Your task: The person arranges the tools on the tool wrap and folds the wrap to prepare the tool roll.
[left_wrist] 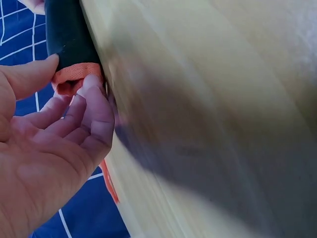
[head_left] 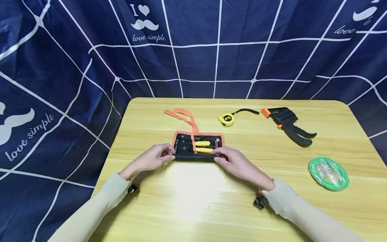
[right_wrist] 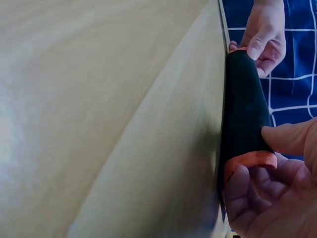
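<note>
A black tool roll with orange edging lies on the table, its near side rolled up into a thick black tube. Yellow tool handles show in its pockets. My left hand pinches the tube's left end, thumb on the black cloth and fingers at the orange rim. At the right end, my right hand holds the tube the same way, its fingertips under the orange edge. From the roll's far side an orange tie strap trails loosely away over the wood.
Behind the roll lies a yellow tape measure with a black wrist cord. A black and orange bar clamp is at the back right, and a coil of green line nearer on the right. Dark blue curtain hangs behind the wooden table.
</note>
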`<state>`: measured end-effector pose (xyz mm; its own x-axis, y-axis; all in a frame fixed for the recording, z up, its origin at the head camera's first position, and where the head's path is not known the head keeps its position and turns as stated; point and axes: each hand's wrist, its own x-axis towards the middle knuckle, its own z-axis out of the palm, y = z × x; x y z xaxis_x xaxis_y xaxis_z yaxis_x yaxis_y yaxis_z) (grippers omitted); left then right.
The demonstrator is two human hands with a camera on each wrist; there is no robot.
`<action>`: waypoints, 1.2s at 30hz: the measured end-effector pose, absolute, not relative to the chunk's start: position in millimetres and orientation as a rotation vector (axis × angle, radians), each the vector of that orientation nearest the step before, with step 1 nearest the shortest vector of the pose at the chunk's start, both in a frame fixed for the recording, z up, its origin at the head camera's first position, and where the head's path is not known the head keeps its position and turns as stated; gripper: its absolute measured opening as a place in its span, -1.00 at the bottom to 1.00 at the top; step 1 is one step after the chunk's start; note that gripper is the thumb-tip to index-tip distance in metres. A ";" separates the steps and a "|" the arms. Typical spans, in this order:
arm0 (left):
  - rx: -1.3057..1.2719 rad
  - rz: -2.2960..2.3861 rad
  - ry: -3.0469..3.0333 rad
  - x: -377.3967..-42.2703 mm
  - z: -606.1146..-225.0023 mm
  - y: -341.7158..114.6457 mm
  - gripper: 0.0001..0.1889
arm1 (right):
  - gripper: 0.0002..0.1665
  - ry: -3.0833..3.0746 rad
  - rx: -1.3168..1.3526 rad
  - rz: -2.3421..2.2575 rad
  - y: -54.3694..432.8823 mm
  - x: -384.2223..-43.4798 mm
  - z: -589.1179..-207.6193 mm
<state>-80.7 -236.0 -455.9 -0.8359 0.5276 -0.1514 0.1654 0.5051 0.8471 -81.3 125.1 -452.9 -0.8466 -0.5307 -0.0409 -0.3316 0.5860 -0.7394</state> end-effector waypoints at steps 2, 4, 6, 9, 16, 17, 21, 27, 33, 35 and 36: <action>0.566 1.288 2.332 -81.9 -455.5 -235.8 -0.86 | -0.70 2.564 -0.707 -1.113 125.1 -83.9 -454.0; 0.547 1.315 2.296 -84.0 -455.5 -235.8 -0.85 | -0.69 2.553 -0.686 -1.112 125.3 -87.3 -453.9; 0.516 1.355 2.246 -87.0 -456.5 -236.0 -0.85 | -0.67 2.516 -0.640 -1.124 125.5 -91.1 -453.3; 0.447 1.427 2.181 -92.3 -458.7 -235.7 -0.85 | -0.64 2.435 -0.537 -1.153 125.5 -97.4 -452.4; 0.222 1.614 2.182 -94.6 -462.0 -233.0 -0.84 | -0.63 2.346 -0.422 -1.202 126.0 -109.9 -453.7; 0.212 1.608 2.206 -93.5 -461.7 -232.8 -0.83 | -0.65 2.344 -0.422 -1.206 126.0 -111.1 -453.4; 0.294 1.494 2.353 -89.0 -461.2 -232.3 -0.72 | -0.72 2.338 -0.413 -1.226 125.5 -115.2 -452.1; 0.517 1.459 2.437 -87.1 -466.5 -231.0 -0.50 | -0.76 2.320 -0.364 -1.250 126.8 -121.8 -453.0; 0.656 1.476 2.513 -85.9 -469.8 -227.6 -0.44 | -0.72 2.236 -0.354 -1.326 127.5 -127.6 -453.8; 0.681 1.453 2.561 -86.1 -469.5 -226.3 -0.46 | -0.70 2.217 -0.347 -1.338 127.2 -128.6 -453.6; 0.701 1.438 2.586 -86.3 -468.9 -225.8 -0.47 | -0.70 2.214 -0.339 -1.339 127.2 -129.4 -453.8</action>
